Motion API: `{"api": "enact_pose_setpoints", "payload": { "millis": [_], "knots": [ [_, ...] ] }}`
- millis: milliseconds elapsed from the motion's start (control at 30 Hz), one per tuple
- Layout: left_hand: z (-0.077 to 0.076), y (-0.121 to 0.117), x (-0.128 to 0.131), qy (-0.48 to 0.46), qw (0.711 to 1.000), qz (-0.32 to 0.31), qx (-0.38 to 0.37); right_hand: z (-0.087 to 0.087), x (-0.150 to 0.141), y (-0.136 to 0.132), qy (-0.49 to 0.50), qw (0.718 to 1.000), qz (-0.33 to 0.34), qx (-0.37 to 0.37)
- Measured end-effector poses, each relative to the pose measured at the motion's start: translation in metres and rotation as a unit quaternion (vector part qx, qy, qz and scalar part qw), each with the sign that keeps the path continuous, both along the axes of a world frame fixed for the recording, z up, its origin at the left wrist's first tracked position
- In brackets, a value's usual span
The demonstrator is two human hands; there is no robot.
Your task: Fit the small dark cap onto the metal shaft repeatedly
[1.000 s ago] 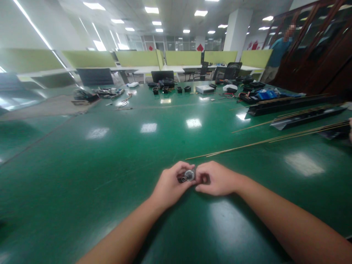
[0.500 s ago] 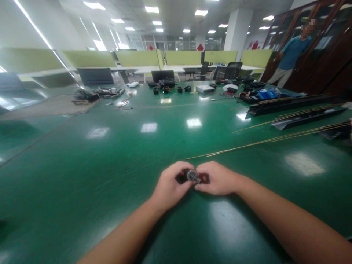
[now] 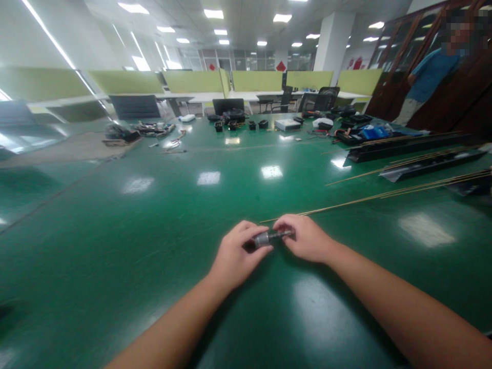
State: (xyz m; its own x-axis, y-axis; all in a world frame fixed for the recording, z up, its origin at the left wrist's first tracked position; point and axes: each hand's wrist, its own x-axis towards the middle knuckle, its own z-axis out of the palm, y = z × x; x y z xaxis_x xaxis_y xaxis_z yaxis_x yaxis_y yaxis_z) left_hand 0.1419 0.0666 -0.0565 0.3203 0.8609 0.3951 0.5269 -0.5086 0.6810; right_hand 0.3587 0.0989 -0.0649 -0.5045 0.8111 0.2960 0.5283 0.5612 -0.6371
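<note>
A small grey metal cylinder with a thin dark shaft [image 3: 263, 239] is held just over the green tabletop, lying roughly sideways with the shaft to the right. My left hand [image 3: 236, 252] grips its thick body between thumb and fingers. At the other side, the fingers of my right hand [image 3: 303, 238] are pinched around the shaft's far end, which they partly cover. The exact kind of part is too small to tell.
Long thin brass-coloured rods [image 3: 346, 203] lie just beyond my right hand. Black channel-shaped trays [image 3: 426, 164] are at the right. Small black boxes [image 3: 232, 125] and a white box [image 3: 287, 124] stand along the table's far side. A person in blue [image 3: 436, 74] is at the back right.
The metal cylinder has turned from pointing toward me to lying sideways. My right hand has shifted up and slightly right along the shaft. The person at the back has moved right.
</note>
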Motion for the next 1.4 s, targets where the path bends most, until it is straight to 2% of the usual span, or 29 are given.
{"api": "enact_pose_setpoints", "payload": {
  "millis": [200,1400],
  "knots": [
    [-0.0011,0.0002,0.0003,0.006,1.000,0.017,0.011,0.0026,-0.0029,-0.0051,0.017,0.999,0.028,0.024],
    [-0.0009,-0.0003,0.0031,0.012,1.000,-0.002,-0.019,0.0041,-0.0031,-0.0055,0.055,0.995,0.071,0.031]
  ]
}}
